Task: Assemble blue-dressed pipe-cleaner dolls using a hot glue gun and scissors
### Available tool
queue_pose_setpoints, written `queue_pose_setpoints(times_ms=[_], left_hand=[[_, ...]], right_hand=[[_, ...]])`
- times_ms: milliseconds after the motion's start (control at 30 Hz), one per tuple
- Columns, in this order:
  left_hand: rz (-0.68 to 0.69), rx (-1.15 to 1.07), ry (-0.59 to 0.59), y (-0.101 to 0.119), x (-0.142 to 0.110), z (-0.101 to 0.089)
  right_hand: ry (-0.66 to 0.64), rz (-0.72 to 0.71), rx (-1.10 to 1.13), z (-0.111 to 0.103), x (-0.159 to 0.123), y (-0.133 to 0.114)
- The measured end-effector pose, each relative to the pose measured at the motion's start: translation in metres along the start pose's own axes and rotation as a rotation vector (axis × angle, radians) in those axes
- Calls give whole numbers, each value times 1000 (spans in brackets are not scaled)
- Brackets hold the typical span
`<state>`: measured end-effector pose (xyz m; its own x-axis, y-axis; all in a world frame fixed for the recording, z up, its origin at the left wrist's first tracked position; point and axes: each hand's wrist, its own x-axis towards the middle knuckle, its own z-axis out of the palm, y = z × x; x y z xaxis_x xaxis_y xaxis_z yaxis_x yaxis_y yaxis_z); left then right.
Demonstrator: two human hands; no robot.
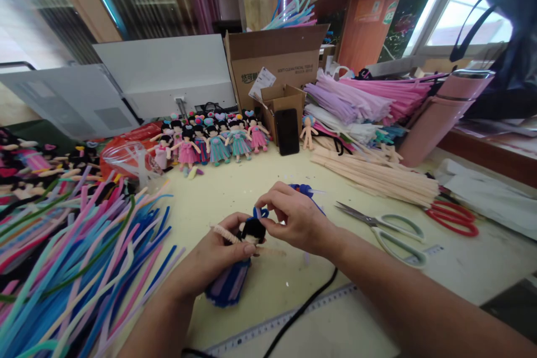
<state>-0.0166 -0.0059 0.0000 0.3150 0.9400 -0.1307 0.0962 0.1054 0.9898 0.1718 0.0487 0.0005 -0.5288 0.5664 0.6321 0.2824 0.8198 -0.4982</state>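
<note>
My left hand (229,251) is closed round a small doll (253,227) made of fuzzy pipe cleaners. It has black hair, beige arms stretched out and a blue and purple striped skirt (229,285) that hangs below my fingers. My right hand (289,215) pinches a blue and lilac pipe-cleaner loop (260,213) at the top of the doll's head. Just behind my right hand lies a dark blue pipe-cleaner piece (302,189), partly hidden by it.
Green-handled scissors (377,224) and red-handled scissors (453,218) lie right. Loose pipe cleaners (96,268) cover the left. Finished dolls (216,142), a phone (287,132) and a cardboard box (274,67) stand behind. A pink flask (444,117) leans right; a ruler (285,319) and black cord (302,310) lie in front.
</note>
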Motion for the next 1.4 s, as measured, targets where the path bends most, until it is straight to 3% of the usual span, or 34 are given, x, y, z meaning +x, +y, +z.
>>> queue_pose_setpoints(times_ms=[267,433,533,600,667,733,767,833,933,1067,1233,1400], left_hand=[[-10,-14,24,-2,0,0],[-24,93,98,-3,3,-3],[-105,233,233,-9,8,-10],[-106,346,403,-11,11,-14],[-5,475,625,-10,11,-14],[139,576,768,-4,9,-9],[185,593,764,0,7,-5],[213,537,633,7,3,5],[128,255,430,8,2,17],[12,-52,388,1,6,21],[-49,-141,362,-3,6,22],[-79,-143,263,1,6,35]], right_hand=[[20,-11,6,0,0,0],[45,-9,7,1,0,0],[47,-16,12,2,0,1],[46,-12,9,3,-1,1],[45,-4,8,4,-1,0],[48,-4,2,5,-2,-1],[51,-6,-8,6,-2,-2],[54,-7,-40,8,-2,-3],[30,15,-89,12,-1,-5],[-50,20,-127,7,-5,-18],[-213,116,-260,-39,-51,-35],[-269,607,-672,-102,-119,-7]])
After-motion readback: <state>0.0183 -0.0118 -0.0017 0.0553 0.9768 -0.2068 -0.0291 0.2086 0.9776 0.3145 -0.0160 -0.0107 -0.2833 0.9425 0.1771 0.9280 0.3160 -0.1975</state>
